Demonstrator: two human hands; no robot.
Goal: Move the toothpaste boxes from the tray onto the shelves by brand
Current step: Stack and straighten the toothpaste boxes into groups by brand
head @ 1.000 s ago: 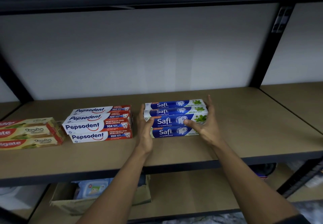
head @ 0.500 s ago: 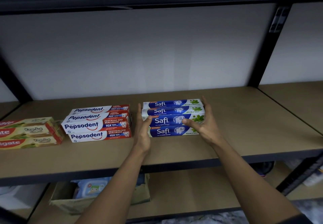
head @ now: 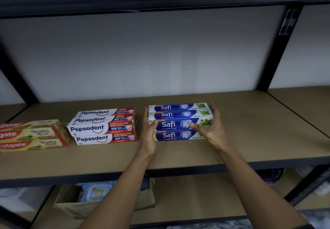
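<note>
Several blue-and-white Safi boxes (head: pixel 171 114) lie stacked in two layers on the brown shelf board (head: pixel 259 130). My left hand (head: pixel 149 136) presses flat against the stack's left end, thumb touching the front. At the stack's right end my right hand (head: pixel 212 132) rests with fairly straight fingers, its thumb laid across the front of an upper box. A Pepsodent stack (head: pixel 92 128) sits just left of the Safi boxes. At the far left edge is a Colgate stack (head: pixel 32 134). No tray is in view.
Black uprights (head: pixel 278 50) frame the bay, and another board (head: pixel 307 107) continues to the right. On the lower shelf stands an open cardboard box (head: pixel 75 209) with packets inside. The shelf's dark front edge (head: pixel 178 171) runs just above my forearms.
Both hands stay against the ends of the Safi stack. The stack and hands have barely shifted.
</note>
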